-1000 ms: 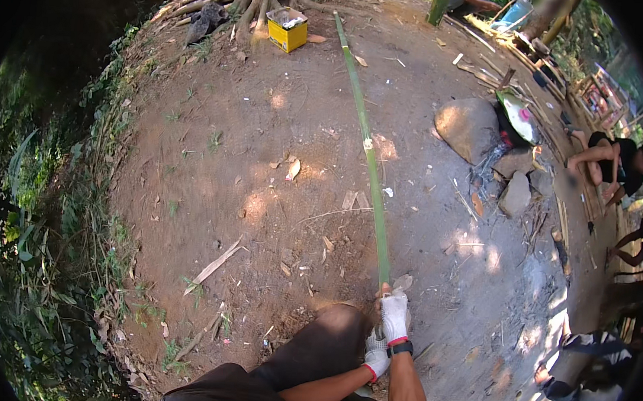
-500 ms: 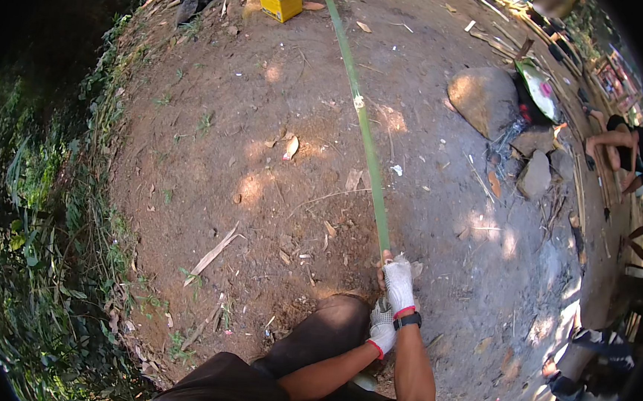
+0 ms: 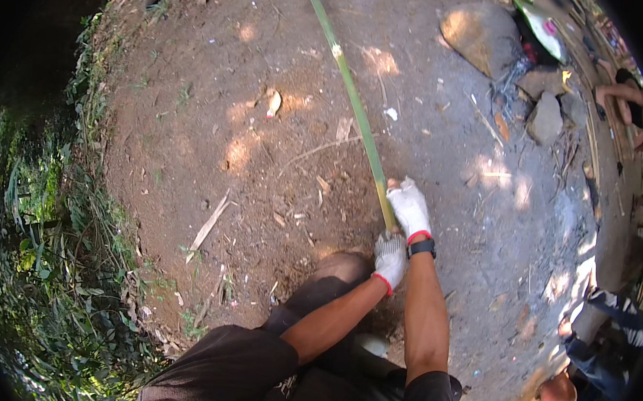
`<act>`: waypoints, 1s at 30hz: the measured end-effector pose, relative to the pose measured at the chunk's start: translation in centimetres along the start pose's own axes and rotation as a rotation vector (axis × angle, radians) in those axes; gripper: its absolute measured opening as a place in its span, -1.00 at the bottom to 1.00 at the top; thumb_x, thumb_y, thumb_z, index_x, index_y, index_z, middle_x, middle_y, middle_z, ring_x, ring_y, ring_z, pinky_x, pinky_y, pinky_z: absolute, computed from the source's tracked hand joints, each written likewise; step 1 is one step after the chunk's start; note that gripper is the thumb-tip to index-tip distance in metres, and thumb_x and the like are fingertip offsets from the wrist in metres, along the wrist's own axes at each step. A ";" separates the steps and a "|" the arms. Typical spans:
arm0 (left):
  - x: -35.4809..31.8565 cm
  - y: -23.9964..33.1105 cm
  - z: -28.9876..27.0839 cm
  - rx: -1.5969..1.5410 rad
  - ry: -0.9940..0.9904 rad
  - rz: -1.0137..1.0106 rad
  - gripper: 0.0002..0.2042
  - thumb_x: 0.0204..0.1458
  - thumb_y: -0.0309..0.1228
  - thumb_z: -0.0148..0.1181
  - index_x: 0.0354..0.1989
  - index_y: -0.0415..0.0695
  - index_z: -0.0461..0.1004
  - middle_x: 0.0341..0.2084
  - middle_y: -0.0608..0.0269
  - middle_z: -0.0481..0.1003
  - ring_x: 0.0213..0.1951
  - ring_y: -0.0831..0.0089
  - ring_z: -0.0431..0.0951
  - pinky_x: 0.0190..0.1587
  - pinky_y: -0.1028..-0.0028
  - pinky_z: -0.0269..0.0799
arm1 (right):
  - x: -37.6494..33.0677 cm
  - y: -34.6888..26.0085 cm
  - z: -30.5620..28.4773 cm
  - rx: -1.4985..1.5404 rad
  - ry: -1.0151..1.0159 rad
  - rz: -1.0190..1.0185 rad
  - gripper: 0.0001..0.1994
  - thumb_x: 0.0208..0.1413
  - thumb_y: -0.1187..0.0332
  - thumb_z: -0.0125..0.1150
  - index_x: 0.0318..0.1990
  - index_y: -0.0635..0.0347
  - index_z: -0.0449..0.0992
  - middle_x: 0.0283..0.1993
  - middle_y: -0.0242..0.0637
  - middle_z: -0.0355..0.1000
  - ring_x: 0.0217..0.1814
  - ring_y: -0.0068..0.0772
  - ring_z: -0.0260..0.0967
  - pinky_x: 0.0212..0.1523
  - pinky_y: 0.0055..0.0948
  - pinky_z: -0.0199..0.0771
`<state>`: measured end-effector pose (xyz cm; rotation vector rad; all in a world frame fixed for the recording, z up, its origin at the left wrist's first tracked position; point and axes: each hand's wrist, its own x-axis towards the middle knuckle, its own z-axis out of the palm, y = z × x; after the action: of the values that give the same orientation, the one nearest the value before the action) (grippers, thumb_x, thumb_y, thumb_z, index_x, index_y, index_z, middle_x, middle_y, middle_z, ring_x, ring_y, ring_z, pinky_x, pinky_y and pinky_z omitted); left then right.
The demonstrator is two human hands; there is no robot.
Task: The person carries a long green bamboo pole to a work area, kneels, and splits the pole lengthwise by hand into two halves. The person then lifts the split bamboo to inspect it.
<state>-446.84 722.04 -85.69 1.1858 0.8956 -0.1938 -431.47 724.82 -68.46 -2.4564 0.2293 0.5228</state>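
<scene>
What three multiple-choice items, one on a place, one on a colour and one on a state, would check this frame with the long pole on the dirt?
1. Where does the right hand sit compared with the left hand on the green bamboo pole?
A. Farther up the pole, away from the body
B. Nearer the body than the left
C. Off the pole, on the dirt ground

2. What colour are the gloves on both hands?
A. Black
B. White with red cuffs
C. Yellow

3. How is the pole held?
A. Lying loose, untouched
B. Gripped by one hand only
C. Gripped by both hands at its near end

Answers: 1 A, the right glove is above the left along the pole. 2 B, both gloves are white with a red edge at the wrist. 3 C, both gloves close around the near end.
</scene>
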 end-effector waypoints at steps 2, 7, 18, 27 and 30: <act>0.5 2.4 -0.4 -0.076 0.105 -0.043 -0.77 0.21 -0.14 -0.06 -0.34 -0.02 0.25 -0.58 0.31 0.22 -0.57 0.40 0.20 -0.53 0.40 0.09 | -2.6 1.5 -2.2 0.243 0.246 -0.106 -0.62 0.17 0.11 0.02 -0.19 0.32 0.51 -0.25 0.08 0.49 -0.14 0.11 0.44 -0.12 -0.18 0.41; 2.7 2.4 -2.9 -0.084 0.110 -0.135 -0.70 0.21 -0.11 -0.03 -0.51 0.02 0.25 -0.79 0.44 0.18 -0.79 0.55 0.17 -0.75 0.47 0.06 | -11.5 13.7 -6.3 0.360 0.096 0.138 -0.69 0.20 0.18 0.11 -0.22 0.33 0.47 -0.39 -0.35 0.44 -0.35 -0.54 0.33 -0.36 -0.51 0.31; 0.3 7.1 -4.0 -0.218 0.019 -0.221 -0.80 0.23 -0.19 -0.04 -0.31 -0.04 0.33 -0.63 0.35 0.30 -0.65 0.49 0.32 -0.60 0.46 0.36 | -21.7 11.7 -5.6 -0.300 -0.317 0.030 -0.68 0.05 0.16 0.13 -0.19 0.23 0.52 -0.17 0.02 0.49 -0.07 0.07 0.43 -0.09 -0.08 0.41; 0.7 6.5 -4.4 -0.233 -0.108 -0.188 -0.66 0.19 -0.11 0.02 -0.26 -0.20 0.34 -0.47 0.09 0.48 -0.45 0.21 0.56 -0.42 0.31 0.54 | -22.4 7.5 -6.6 -0.365 -0.255 -0.193 -0.75 0.02 0.19 0.14 -0.39 0.22 0.51 -0.36 0.00 0.48 -0.22 0.07 0.45 -0.20 -0.05 0.44; 1.1 6.5 -4.3 -0.230 -0.122 -0.215 -0.63 0.18 -0.08 0.02 -0.26 -0.21 0.34 -0.45 0.04 0.50 -0.42 0.18 0.57 -0.40 0.29 0.55 | -22.9 7.2 -6.4 -0.382 -0.305 -0.222 -0.76 0.00 0.20 0.15 -0.41 0.21 0.51 -0.36 -0.02 0.48 -0.25 0.03 0.46 -0.21 -0.07 0.44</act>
<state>-444.58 728.69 -82.10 0.8551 0.9112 -0.3243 -452.28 716.13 -58.02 -2.6710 -0.2914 0.8974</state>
